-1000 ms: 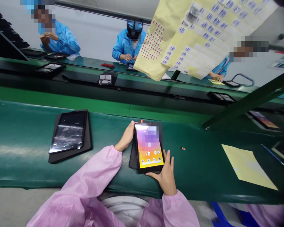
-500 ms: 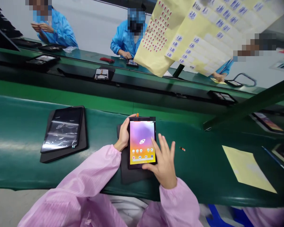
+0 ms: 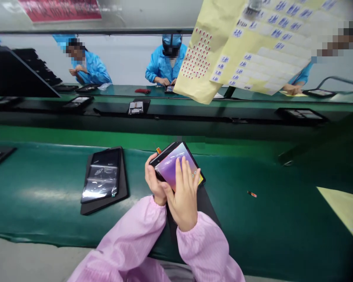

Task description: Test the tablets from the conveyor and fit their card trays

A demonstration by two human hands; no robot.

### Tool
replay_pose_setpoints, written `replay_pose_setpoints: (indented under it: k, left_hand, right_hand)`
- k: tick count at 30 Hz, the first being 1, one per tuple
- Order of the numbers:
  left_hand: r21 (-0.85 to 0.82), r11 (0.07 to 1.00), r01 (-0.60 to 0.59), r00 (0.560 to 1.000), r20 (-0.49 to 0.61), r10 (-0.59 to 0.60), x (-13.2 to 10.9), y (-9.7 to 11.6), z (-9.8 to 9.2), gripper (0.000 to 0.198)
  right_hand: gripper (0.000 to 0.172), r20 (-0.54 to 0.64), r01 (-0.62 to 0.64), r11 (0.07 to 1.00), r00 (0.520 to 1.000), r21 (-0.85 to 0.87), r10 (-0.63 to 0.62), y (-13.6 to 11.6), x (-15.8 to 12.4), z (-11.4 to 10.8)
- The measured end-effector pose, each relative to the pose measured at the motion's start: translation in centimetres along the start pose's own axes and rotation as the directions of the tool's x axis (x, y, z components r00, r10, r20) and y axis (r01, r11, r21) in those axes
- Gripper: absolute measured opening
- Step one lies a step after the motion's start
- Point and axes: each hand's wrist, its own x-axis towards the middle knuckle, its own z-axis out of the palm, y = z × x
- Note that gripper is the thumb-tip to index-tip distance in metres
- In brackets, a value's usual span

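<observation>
The left hand (image 3: pixel 154 182) and right hand (image 3: pixel 184 201) grip the tablet (image 3: pixel 172 166), now lifted off its black pad (image 3: pixel 201 205).

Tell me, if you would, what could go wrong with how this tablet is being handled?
The black-framed tablet is tilted up off the bench, held only between the left hand and right hand, so it could slip and strike the dark green padded bench. The right hand's fingers rest on the glowing screen, which may smudge it or trigger unwanted touches.
</observation>
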Motion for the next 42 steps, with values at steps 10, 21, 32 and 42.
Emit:
replay_pose_setpoints:
  k: [10,21,32,42]
  left_hand:
    - [0.149,0.987,-0.062,0.997,0.048,0.056,0.8,3.4,-4.5,0.043]
    - [0.089,0.97,-0.225,0.973,-0.024,0.228,-1.4,3.6,-2.1,0.048]
    - [0.124,0.928,-0.352,0.924,-0.111,0.366,-0.7,3.6,-1.1,0.05]
    - [0.138,0.973,-0.185,0.971,-0.124,0.203,-0.7,3.3,-1.9,0.05]
  right_hand:
    - [0.067,-0.088,0.113,0.985,0.991,0.127,-0.102,-6.2,-4.6,-0.7]
    - [0.078,-0.158,-0.01,0.998,0.987,0.062,0.02,-4.5,-1.9,-1.9]
    - [0.062,-0.098,0.086,0.993,0.992,0.074,-0.079,-4.5,-5.6,-2.1]
    - [0.078,-0.058,0.001,0.997,0.998,-0.077,-0.006,-3.0,-3.5,-0.6]
